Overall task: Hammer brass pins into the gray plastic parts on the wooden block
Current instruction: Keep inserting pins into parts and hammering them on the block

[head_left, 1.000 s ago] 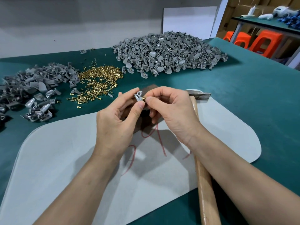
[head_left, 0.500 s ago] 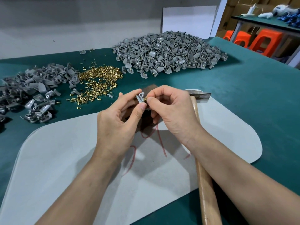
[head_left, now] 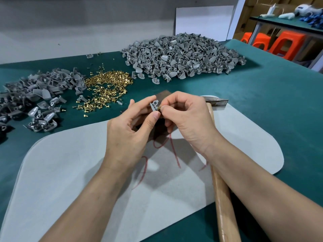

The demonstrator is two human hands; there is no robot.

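Note:
My left hand (head_left: pixel 129 131) pinches a small gray plastic part (head_left: pixel 154 106) between thumb and forefinger, held up above the dark wooden block (head_left: pixel 164 95). Most of that block is hidden behind both hands. My right hand (head_left: pixel 188 119) pinches a brass pin (head_left: pixel 159 107) and holds its tip against the part. A hammer lies on the table under my right forearm, its wooden handle (head_left: pixel 222 198) pointing toward me and its metal head (head_left: pixel 218 102) just right of my right hand.
A pale gray mat (head_left: pixel 70 172) with red marks covers the green table in front of me. Loose brass pins (head_left: pixel 108 88) lie at mid left. One gray parts pile (head_left: pixel 35 95) sits at far left, a bigger pile (head_left: pixel 181 55) at the back. Orange stools (head_left: pixel 283 44) stand far right.
Both hands stay nearly in place. The right hand's fingers have worked the pin a little closer into the gray part.

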